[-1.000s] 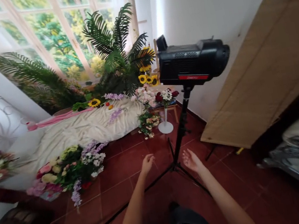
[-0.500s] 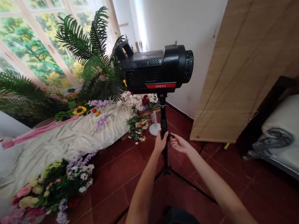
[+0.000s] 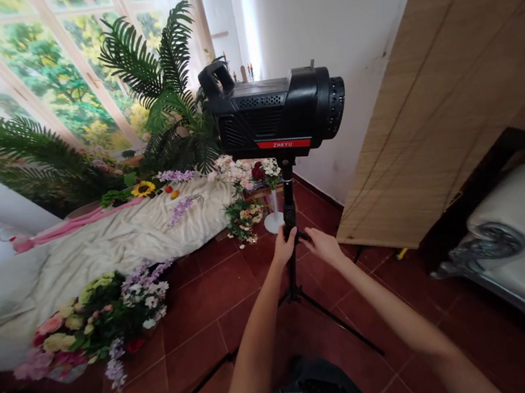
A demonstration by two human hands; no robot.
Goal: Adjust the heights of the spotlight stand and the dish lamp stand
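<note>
A black studio light with a red label sits on top of a black light stand. My left hand is wrapped round the stand's pole below the light. On the pole's right side, the fingers of my right hand close on a small dark knob, partly hidden by them. The stand's legs spread over the floor below my hands.
Left of the stand lies a cream cloth with flowers on and around it. A white vase stand is just behind the pole. A wooden panel leans at right, near a white and silver sofa. Palm leaves rise behind the light.
My right hand has turned over at the knob, its back now facing up. My left hand stays on the pole. The whole view has shifted slightly.
</note>
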